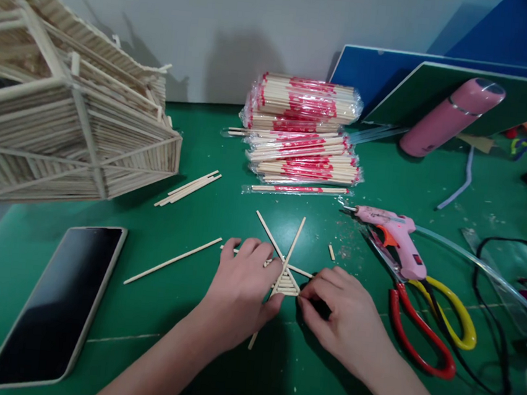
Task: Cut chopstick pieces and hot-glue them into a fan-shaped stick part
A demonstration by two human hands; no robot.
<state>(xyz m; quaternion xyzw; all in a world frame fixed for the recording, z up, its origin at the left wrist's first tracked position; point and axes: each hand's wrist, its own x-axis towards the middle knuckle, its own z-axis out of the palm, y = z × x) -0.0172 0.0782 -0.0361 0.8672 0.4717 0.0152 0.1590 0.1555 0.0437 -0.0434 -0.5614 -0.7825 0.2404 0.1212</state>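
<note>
A star-like frame of crossed wooden chopsticks [293, 244] lies on the green table, with short stick pieces [287, 283] set side by side in one of its triangles. My left hand [241, 288] is closed over the frame's left part, thumb and fingers around the crossing sticks, and hides some of them. At the frame's lower right corner, my right hand [346, 311] pinches with thumb and forefinger at the stick ends. A loose chopstick [172, 261] lies left of my left hand. Beyond my right hand is a small cut stick piece [331, 252].
Packs of wrapped chopsticks [304, 133] are stacked at the back. A large stick-built model [79, 124] stands at left, near loose sticks [190, 188] and a phone [55, 305]. Rightward lie a pink glue gun [397, 232], scissors [424, 337] and a pink flask [450, 119].
</note>
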